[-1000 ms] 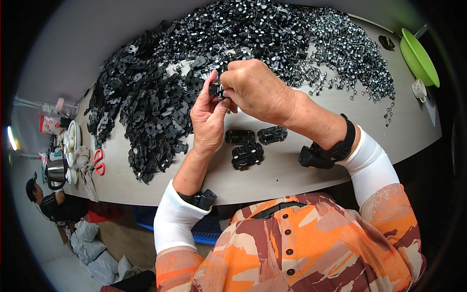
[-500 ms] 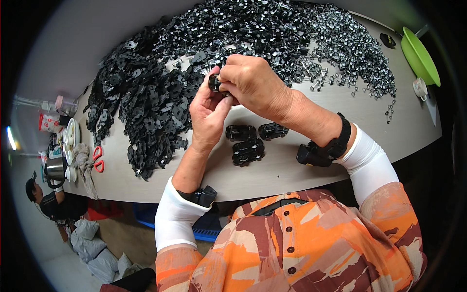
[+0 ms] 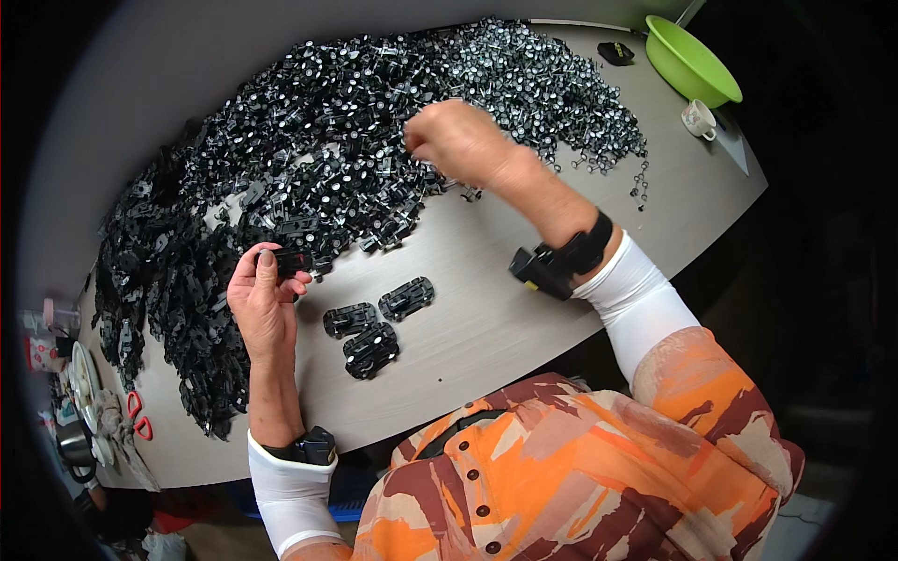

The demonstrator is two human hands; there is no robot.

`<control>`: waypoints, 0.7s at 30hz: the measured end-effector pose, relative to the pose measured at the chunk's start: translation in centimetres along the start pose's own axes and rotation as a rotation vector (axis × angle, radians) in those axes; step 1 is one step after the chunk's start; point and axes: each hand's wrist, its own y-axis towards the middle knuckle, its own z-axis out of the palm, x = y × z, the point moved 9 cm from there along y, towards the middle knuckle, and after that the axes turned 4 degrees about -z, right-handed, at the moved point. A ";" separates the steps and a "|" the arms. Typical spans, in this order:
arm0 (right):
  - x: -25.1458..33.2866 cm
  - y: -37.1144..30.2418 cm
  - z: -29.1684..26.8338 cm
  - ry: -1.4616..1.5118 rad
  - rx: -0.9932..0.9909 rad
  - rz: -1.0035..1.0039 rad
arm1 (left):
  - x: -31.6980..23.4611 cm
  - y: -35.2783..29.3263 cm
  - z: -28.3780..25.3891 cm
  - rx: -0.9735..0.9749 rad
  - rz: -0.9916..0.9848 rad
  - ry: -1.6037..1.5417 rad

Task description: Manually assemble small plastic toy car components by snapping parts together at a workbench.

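My left hand (image 3: 267,313) grips a small black toy car chassis (image 3: 292,259) between thumb and fingers, at the near edge of the dark heap. Over the pile of small wheels on axles (image 3: 533,89) hangs my right hand (image 3: 463,145). Its fingers point down and are blurred, so what they hold, if anything, is hidden. On the table between my forearms lie several toy car chassis with wheels: one at the right (image 3: 407,298), one at the left (image 3: 351,319), and a cluster nearest me (image 3: 371,351). Flat black chassis plates (image 3: 201,327) form a heap on the left.
Red-handled scissors (image 3: 138,416) and a grey cloth (image 3: 120,430) lie at the table's left end, near plates and a metal pot (image 3: 75,443). At the far right stand a green basin (image 3: 694,61), a cup (image 3: 699,120) and a small black object (image 3: 615,53).
My hands have parted. The left keeps the chassis and has come down to the left; the right has let go of it and moved over the wheel pile. The view has turned.
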 end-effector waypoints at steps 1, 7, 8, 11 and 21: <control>-1.4 -0.4 -0.4 -0.063 0.016 0.024 | 0.4 0.1 -0.1 -0.020 -0.027 -0.006; -2.3 -0.9 2.1 -0.034 0.064 -0.112 | 1.4 0.0 0.2 0.024 -0.041 -0.051; -2.7 -0.6 2.4 0.005 0.087 -0.118 | 1.5 -0.1 0.4 0.030 -0.060 -0.036; -2.3 -0.4 1.9 0.016 0.080 -0.176 | 1.8 -0.2 0.5 0.047 -0.116 -0.046; 11.9 -2.2 2.2 0.546 -0.186 -0.563 | 3.0 -0.5 0.4 0.000 -0.281 -0.244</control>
